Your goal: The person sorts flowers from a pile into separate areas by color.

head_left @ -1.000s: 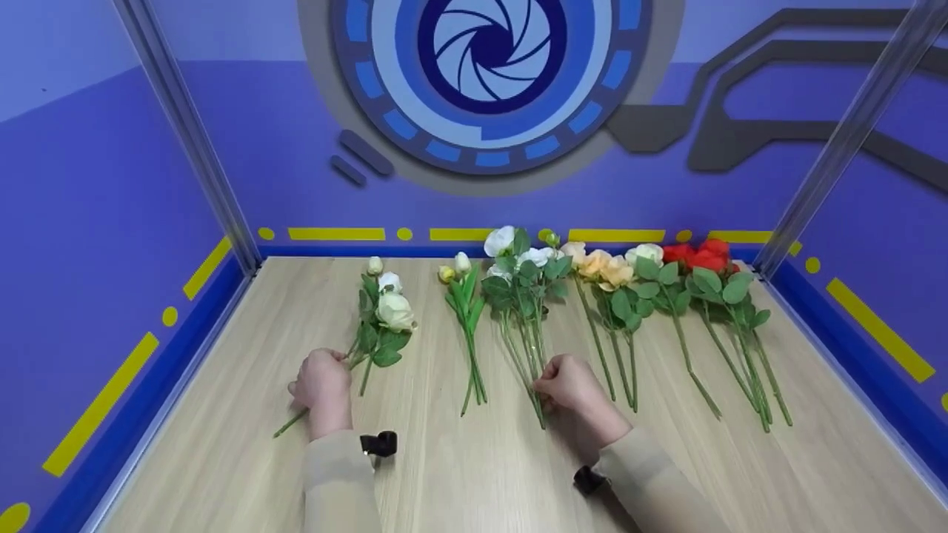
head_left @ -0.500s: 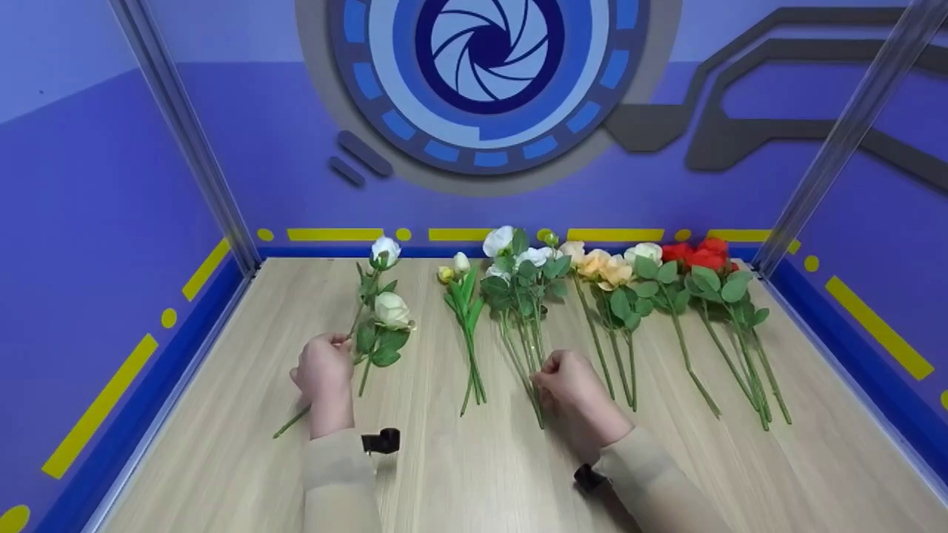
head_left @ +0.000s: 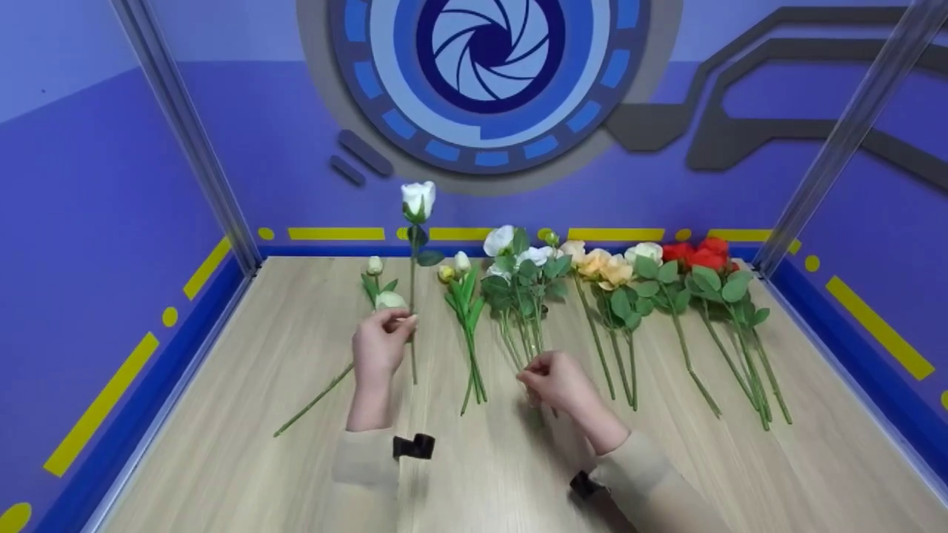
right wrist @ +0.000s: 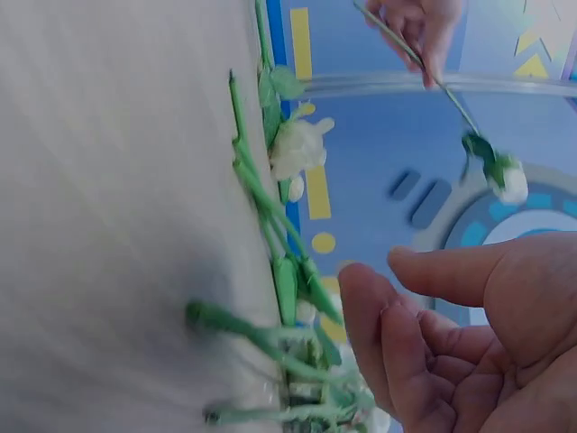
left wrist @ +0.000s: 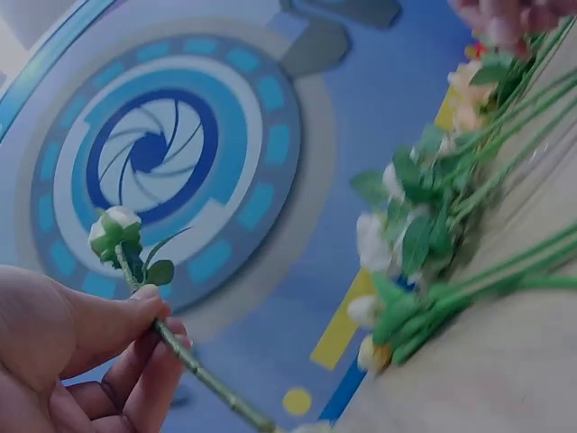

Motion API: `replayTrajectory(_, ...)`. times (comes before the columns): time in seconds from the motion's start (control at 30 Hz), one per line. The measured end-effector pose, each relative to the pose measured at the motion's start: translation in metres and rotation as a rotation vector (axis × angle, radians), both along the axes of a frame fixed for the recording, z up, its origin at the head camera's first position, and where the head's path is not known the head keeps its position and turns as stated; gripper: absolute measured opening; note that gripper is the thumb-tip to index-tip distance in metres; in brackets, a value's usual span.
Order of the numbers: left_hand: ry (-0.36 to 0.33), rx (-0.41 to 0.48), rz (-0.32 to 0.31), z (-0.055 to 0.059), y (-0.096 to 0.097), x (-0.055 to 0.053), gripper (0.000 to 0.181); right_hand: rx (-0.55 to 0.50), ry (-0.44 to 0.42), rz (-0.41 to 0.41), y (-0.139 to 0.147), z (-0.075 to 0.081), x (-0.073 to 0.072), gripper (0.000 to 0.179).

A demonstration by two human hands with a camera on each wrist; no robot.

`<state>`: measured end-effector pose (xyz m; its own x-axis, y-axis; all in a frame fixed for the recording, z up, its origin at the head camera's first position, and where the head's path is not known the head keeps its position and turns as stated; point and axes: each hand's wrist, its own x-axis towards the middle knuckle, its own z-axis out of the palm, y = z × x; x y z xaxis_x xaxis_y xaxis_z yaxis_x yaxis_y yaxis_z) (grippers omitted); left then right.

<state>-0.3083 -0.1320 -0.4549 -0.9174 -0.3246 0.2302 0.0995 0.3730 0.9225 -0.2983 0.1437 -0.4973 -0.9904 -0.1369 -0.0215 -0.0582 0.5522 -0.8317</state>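
In the head view my left hand (head_left: pixel 379 346) pinches the stem of a white rose (head_left: pixel 418 201), raised upright off the table; the left wrist view shows thumb and fingers around the stem (left wrist: pixel 200 372). Below it lie a pale cream rose (head_left: pixel 390 300), partly behind the hand, and a white tulip (head_left: pixel 375 265). My right hand (head_left: pixel 563 385) hovers over the stem ends of the white flower bunch (head_left: pixel 527 277). In the right wrist view its thumb and loosely bent forefinger stand apart with nothing between them. Two tulips (head_left: pixel 465 296) lie between the hands.
Right of the white bunch lie peach roses (head_left: pixel 607 270), a cream rose (head_left: pixel 646 254) and red roses (head_left: pixel 707 255), stems toward me. Blue-purple panels with metal posts (head_left: pixel 837 141) enclose the wooden table (head_left: pixel 459 474) at the back and sides.
My left hand has lifted the white rose off the left group and moved it right and up. My right hand has shifted slightly left and come away from the white bunch's stems.
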Motion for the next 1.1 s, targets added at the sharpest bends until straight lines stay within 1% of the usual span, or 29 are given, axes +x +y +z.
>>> replayTrajectory(0.07,0.021,0.082,-0.080,-0.001,0.013,-0.001,0.018,-0.025,0.024,0.044,-0.003,0.001,0.003,0.012)
replayTrajectory(0.1,0.028,0.130,-0.131,-0.002,0.020,-0.001,0.019,-0.042,0.041,0.069,-0.004,0.001,0.004,0.012)
replayTrajectory(0.17,0.015,0.206,-0.224,-0.005,0.035,-0.001,0.020,-0.087,0.079,0.122,-0.007,0.001,0.006,0.014)
replayTrajectory(0.2,0.000,0.229,-0.263,-0.006,0.042,-0.001,0.020,-0.116,0.096,0.151,-0.009,0.002,0.006,0.016)
replayTrajectory(0.27,-0.025,0.248,-0.332,-0.008,0.056,0.000,0.020,-0.171,0.116,0.202,-0.011,0.003,0.007,0.018)
replayTrajectory(0.33,-0.052,0.241,-0.383,-0.011,0.068,0.002,0.020,-0.221,0.122,0.233,-0.014,0.004,0.008,0.020)
replayTrajectory(0.43,-0.069,0.244,-0.428,-0.015,0.081,0.003,0.020,-0.271,0.119,0.243,-0.016,0.004,0.010,0.019)
replayTrajectory(0.53,-0.073,0.252,-0.442,-0.017,0.088,0.005,0.019,-0.292,0.124,0.226,-0.017,0.004,0.010,0.016)
replayTrajectory(0.63,-0.071,0.240,-0.446,-0.017,0.089,0.005,0.018,-0.302,0.128,0.217,-0.016,0.003,0.010,0.015)
replayTrajectory(0.73,-0.073,0.186,-0.456,-0.018,0.085,0.004,0.020,-0.290,0.140,0.209,-0.014,0.004,0.009,0.014)
replayTrajectory(0.8,-0.084,0.131,-0.428,-0.018,0.077,0.001,0.022,-0.268,0.149,0.192,-0.012,0.005,0.007,0.014)
replayTrajectory(0.87,-0.094,0.066,-0.358,-0.019,0.066,-0.003,0.024,-0.237,0.154,0.160,-0.008,0.005,0.004,0.013)
replayTrajectory(0.9,-0.097,0.038,-0.312,-0.020,0.058,-0.006,0.024,-0.218,0.155,0.141,-0.005,0.005,0.002,0.012)
replayTrajectory(1.0,-0.110,-0.078,-0.140,-0.025,0.030,-0.011,0.020,-0.152,0.157,0.071,0.002,0.006,-0.003,0.008)
replayTrajectory(1.07,-0.139,-0.154,-0.036,-0.029,0.010,-0.013,0.019,-0.105,0.153,0.021,0.006,0.005,-0.005,0.006)
replayTrajectory(1.1,-0.164,-0.192,0.011,-0.031,-0.001,-0.013,0.019,-0.081,0.152,-0.004,0.008,0.004,-0.007,0.005)
